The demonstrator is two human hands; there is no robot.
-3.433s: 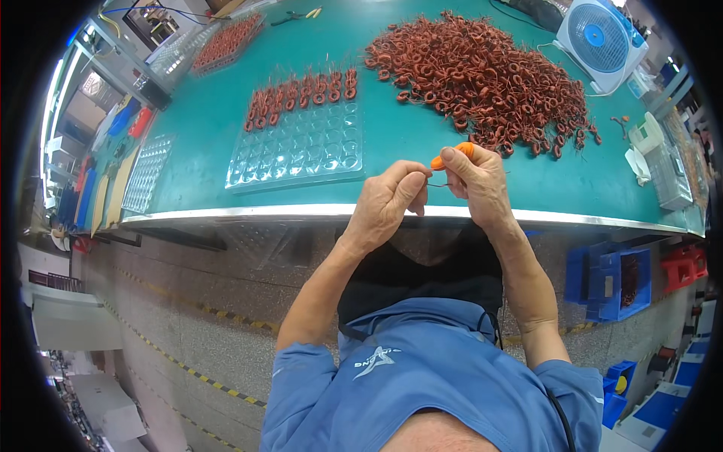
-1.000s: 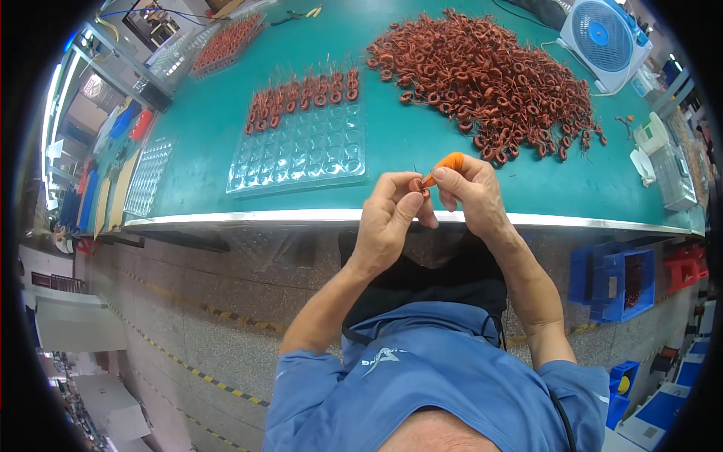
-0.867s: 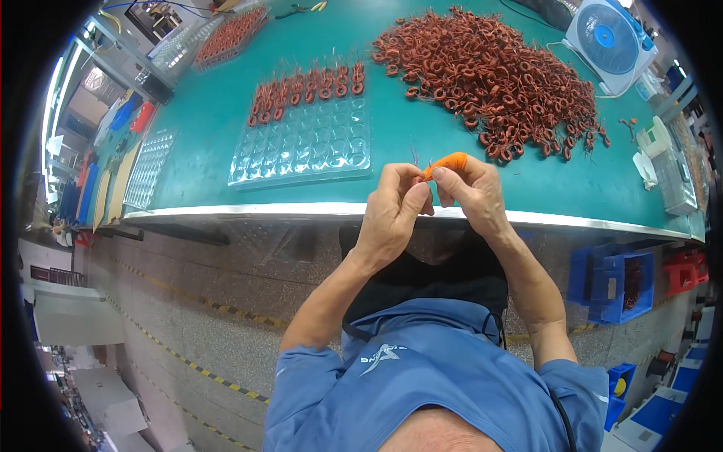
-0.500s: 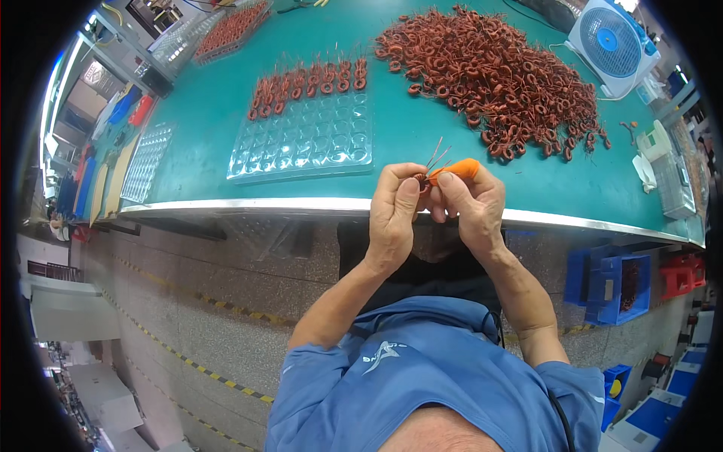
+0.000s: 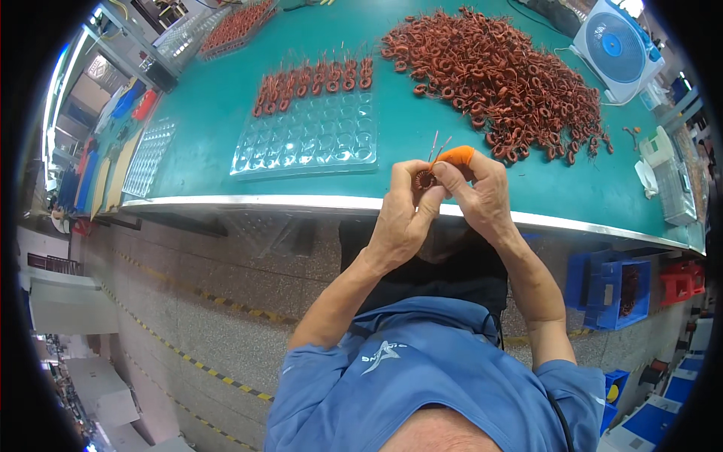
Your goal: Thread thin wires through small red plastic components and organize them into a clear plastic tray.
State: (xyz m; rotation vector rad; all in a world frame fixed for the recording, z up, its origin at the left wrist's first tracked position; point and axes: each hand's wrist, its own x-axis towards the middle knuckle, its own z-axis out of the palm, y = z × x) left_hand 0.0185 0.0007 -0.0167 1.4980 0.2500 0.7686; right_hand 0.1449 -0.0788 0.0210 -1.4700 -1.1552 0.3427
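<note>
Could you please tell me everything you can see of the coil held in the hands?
The coil is a small reddish-brown ring, apparently wound with copper-coloured wire, with a dark centre. Two thin leads stick up from it, spreading apart. Its round face is turned toward the camera, near the table's front edge. The left hand grips it between thumb and fingers; the right hand meets its right side, though whether it pinches the coil is unclear.

Lettered logo on blue shirt
</note>
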